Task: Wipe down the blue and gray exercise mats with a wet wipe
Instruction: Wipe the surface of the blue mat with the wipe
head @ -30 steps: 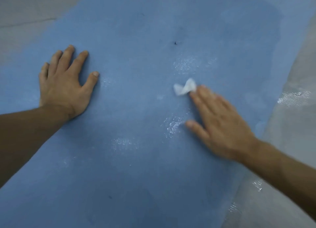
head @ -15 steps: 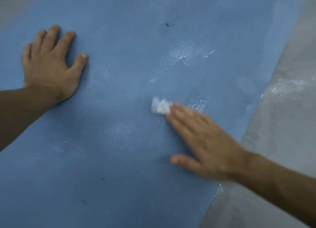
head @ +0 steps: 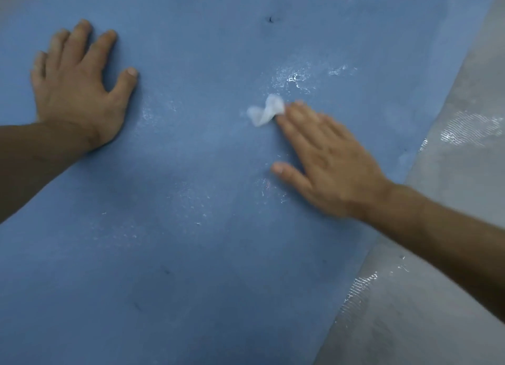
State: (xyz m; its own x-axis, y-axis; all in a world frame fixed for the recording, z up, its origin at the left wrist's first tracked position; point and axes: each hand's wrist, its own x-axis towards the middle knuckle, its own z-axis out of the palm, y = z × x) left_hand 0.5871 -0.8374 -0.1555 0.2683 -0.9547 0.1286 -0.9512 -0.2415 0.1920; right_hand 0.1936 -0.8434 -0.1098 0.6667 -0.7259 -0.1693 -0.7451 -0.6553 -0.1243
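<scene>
With straight fingers the right hand [head: 328,159] is pressing the wipe [head: 265,111] on the blue mat [head: 191,255], the flat left hand [head: 79,91] bracing; overlapping strokes are likely needed.

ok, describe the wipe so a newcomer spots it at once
The blue mat fills most of the view. Right of its middle the right hand lies flat, the wipe poking out at its fingertips. It is the only white crumpled thing; the wet glints nearby are flat.
</scene>
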